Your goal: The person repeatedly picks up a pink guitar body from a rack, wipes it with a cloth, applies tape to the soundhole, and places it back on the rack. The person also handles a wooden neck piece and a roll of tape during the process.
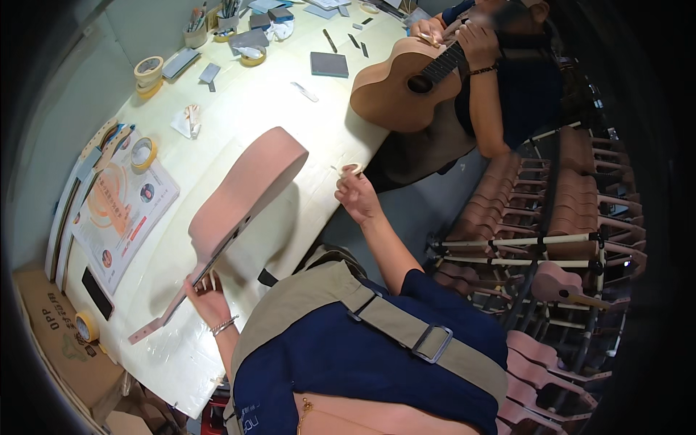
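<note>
A pinkish-brown ukulele [243, 181] is held tilted over the white table, its body pointing away and its headstock near the table's left front. My left hand [209, 299] is closed around the neck, close to where it meets the body. To the right of the body, near the table edge, my right hand [357, 197] pinches a small pale, curled piece [351, 170], whose exact kind is unclear. The right hand is apart from the ukulele. Part of the instrument's front is turned away from view.
Across the table [279, 239], a co-worker's hands [477, 45] hold a tan ukulele [402, 83]. Sanding blocks [329, 64], tape rolls [148, 69] and a printed sheet [119, 210] lie about. A black phone [98, 293] is at left. Racks of ukulele bodies [573, 203] stand right.
</note>
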A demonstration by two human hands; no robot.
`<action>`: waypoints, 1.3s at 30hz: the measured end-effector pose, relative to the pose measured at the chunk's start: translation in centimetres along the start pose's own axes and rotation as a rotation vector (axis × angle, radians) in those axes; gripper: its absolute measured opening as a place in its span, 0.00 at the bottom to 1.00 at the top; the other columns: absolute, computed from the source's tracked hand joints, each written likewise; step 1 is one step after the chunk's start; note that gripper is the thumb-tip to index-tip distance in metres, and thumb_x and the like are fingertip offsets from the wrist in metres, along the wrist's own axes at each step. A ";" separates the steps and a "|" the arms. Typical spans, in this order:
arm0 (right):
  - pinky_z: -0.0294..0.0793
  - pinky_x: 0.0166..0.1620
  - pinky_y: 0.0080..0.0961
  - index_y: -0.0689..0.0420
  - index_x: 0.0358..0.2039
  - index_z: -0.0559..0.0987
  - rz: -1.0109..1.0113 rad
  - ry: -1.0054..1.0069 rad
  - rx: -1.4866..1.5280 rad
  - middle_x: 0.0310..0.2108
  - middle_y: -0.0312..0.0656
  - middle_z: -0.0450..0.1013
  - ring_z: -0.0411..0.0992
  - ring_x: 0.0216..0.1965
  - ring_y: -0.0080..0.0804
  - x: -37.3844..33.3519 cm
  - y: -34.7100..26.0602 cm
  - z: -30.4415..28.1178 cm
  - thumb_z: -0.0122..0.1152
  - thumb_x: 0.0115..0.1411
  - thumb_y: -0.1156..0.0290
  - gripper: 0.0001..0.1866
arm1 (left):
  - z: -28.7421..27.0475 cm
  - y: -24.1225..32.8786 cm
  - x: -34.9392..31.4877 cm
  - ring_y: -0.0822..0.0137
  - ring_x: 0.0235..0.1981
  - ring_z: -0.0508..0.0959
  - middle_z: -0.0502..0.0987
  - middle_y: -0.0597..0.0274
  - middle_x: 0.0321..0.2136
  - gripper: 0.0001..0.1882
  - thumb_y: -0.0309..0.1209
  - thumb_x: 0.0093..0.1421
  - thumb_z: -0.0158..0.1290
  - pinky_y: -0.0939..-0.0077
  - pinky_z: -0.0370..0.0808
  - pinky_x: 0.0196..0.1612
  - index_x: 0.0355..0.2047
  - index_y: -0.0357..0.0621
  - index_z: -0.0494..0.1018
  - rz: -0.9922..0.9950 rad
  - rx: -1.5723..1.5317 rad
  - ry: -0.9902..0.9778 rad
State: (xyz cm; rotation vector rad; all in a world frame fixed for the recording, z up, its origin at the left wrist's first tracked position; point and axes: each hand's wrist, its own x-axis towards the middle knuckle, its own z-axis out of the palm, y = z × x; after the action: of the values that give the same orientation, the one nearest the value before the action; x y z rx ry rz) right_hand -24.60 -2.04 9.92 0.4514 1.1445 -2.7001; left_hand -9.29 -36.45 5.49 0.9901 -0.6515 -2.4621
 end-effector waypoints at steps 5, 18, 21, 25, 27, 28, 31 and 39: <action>0.57 0.54 0.34 0.44 0.35 0.82 -0.736 -0.125 -1.350 0.51 0.40 0.60 0.58 0.52 0.36 -4.0 1.4 3.6 0.65 0.47 0.66 0.12 | -0.3 -2.6 1.8 0.63 0.38 0.73 0.73 0.59 0.35 0.24 0.51 0.58 0.47 0.64 0.70 0.47 0.42 0.43 0.69 -0.193 0.061 -0.130; 0.70 0.49 0.22 0.66 0.51 0.63 0.010 -0.418 -0.369 0.39 0.48 0.72 0.71 0.43 0.29 -8.7 7.2 16.6 0.57 0.52 0.85 0.25 | 6.2 1.7 -3.5 0.71 0.32 0.75 0.75 0.60 0.30 0.14 0.37 0.62 0.45 0.77 0.70 0.42 0.35 0.37 0.70 -0.191 0.526 -0.539; 0.70 0.48 0.22 0.65 0.50 0.64 -0.049 -0.371 -0.351 0.38 0.47 0.73 0.71 0.41 0.28 -9.3 7.8 17.6 0.57 0.51 0.86 0.24 | 7.6 2.3 -5.0 0.74 0.32 0.73 0.74 0.63 0.30 0.11 0.34 0.62 0.46 0.80 0.69 0.41 0.32 0.38 0.72 0.014 0.489 -0.511; 0.69 0.47 0.21 0.64 0.50 0.63 -0.125 -0.336 -0.425 0.38 0.49 0.72 0.71 0.42 0.28 -9.8 7.9 18.0 0.56 0.52 0.85 0.24 | 8.4 2.0 -6.2 0.77 0.30 0.69 0.70 0.65 0.33 0.08 0.31 0.57 0.53 0.82 0.68 0.37 0.31 0.38 0.73 0.298 0.542 -0.454; 0.69 0.45 0.19 0.63 0.50 0.61 -0.167 -0.343 -0.461 0.39 0.49 0.72 0.70 0.42 0.26 -9.9 8.0 18.0 0.56 0.53 0.85 0.24 | 8.4 1.9 -6.6 0.78 0.29 0.67 0.67 0.66 0.34 0.08 0.30 0.53 0.58 0.83 0.67 0.35 0.31 0.38 0.74 0.393 0.585 -0.456; 0.70 0.45 0.19 0.63 0.51 0.61 -0.177 -0.344 -0.476 0.40 0.47 0.71 0.70 0.43 0.27 -9.9 8.0 17.9 0.55 0.53 0.86 0.25 | 8.5 1.8 -6.6 0.78 0.28 0.66 0.65 0.67 0.35 0.11 0.29 0.49 0.62 0.84 0.67 0.35 0.31 0.39 0.75 0.404 0.594 -0.460; 0.69 0.48 0.22 0.64 0.49 0.64 -0.223 -0.297 -0.482 0.37 0.48 0.73 0.71 0.42 0.31 -10.1 8.3 17.8 0.56 0.52 0.85 0.24 | 8.9 1.3 -6.8 0.79 0.29 0.65 0.65 0.67 0.34 0.10 0.30 0.48 0.62 0.85 0.65 0.34 0.29 0.39 0.76 0.424 0.649 -0.426; 0.64 0.52 0.30 0.64 0.59 0.56 -0.628 -0.462 -0.858 0.59 0.49 0.52 0.61 0.54 0.36 -7.5 6.5 11.9 0.54 0.52 0.80 0.33 | 1.7 3.4 -5.9 0.77 0.33 0.65 0.64 0.68 0.34 0.03 0.22 0.51 0.57 0.85 0.63 0.38 0.24 0.38 0.73 0.235 0.642 -0.262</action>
State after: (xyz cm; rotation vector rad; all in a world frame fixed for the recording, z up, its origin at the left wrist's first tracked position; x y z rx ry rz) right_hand -18.27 -14.85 15.97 -0.7163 2.3219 -2.1483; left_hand -5.95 -35.67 11.63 0.7329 -1.6146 -2.2199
